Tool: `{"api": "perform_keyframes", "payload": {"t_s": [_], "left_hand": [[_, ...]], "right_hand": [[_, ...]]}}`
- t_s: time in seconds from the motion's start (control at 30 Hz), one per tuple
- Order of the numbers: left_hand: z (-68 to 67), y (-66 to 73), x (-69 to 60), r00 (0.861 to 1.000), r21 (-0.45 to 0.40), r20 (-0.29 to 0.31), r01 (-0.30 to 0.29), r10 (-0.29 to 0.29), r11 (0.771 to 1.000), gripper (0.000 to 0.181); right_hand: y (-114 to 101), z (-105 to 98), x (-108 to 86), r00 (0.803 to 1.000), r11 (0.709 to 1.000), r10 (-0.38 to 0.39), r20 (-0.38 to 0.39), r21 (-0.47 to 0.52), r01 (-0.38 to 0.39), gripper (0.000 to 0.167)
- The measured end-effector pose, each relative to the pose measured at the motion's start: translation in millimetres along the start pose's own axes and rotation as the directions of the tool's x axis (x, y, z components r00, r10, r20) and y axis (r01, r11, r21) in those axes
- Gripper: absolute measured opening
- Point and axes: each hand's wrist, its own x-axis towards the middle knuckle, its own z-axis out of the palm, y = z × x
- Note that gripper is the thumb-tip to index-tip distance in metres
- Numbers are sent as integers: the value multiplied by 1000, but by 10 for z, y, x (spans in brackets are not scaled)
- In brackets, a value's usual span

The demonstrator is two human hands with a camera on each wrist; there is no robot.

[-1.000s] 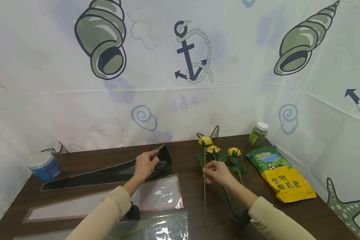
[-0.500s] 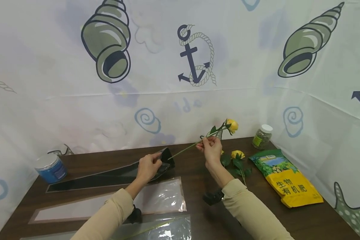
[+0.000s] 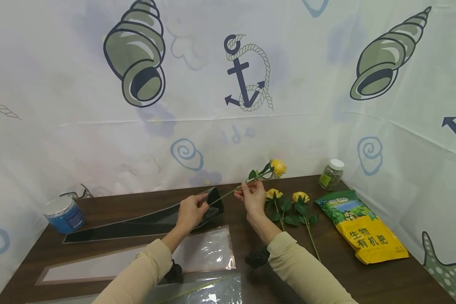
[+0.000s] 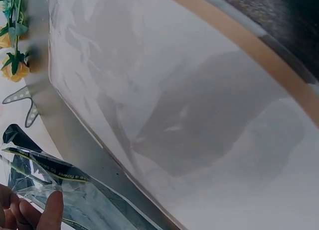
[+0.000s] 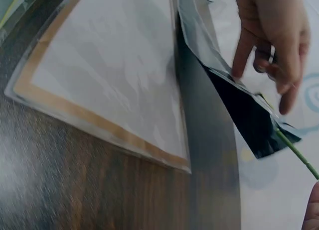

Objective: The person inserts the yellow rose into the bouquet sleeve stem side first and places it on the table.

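While the left hand [image 3: 191, 212] pinches the mouth of the black sleeve [image 3: 140, 225], the right hand [image 3: 255, 199], fingers drawn together, grips the yellow rose [image 3: 278, 167] by its stem, the lower end inside that mouth.

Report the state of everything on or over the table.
Black sleeve: mouth open
Raised rose: tilted, stem at that mouth
Two other roses: lying down
Pale sleeve: flat
Clear sleeve: flat
Jar: lid on
Tub: lid on
Bag: lying down
Left hand: pinching black sleeve
Right hand: pinching the stem
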Motion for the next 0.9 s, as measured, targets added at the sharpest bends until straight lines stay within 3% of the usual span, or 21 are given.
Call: {"api": "perform_keyframes", "payload": {"t_s": [0.23, 0.57, 0.9], "left_hand": [[19, 47, 34, 1000, -6, -9, -23, 22, 1000, 37], [46, 104, 47, 1000, -21, -7, -29, 29, 999, 36], [71, 152, 55, 999, -10, -12, -38, 38, 999, 36]], "right_hand": [[66, 71, -60, 1000, 999, 12, 26, -39, -11, 11], [121, 110, -102, 999, 978, 23, 26, -208, -17, 16], [185, 164, -138, 1000, 978, 4, -27, -207, -9, 15]]}}
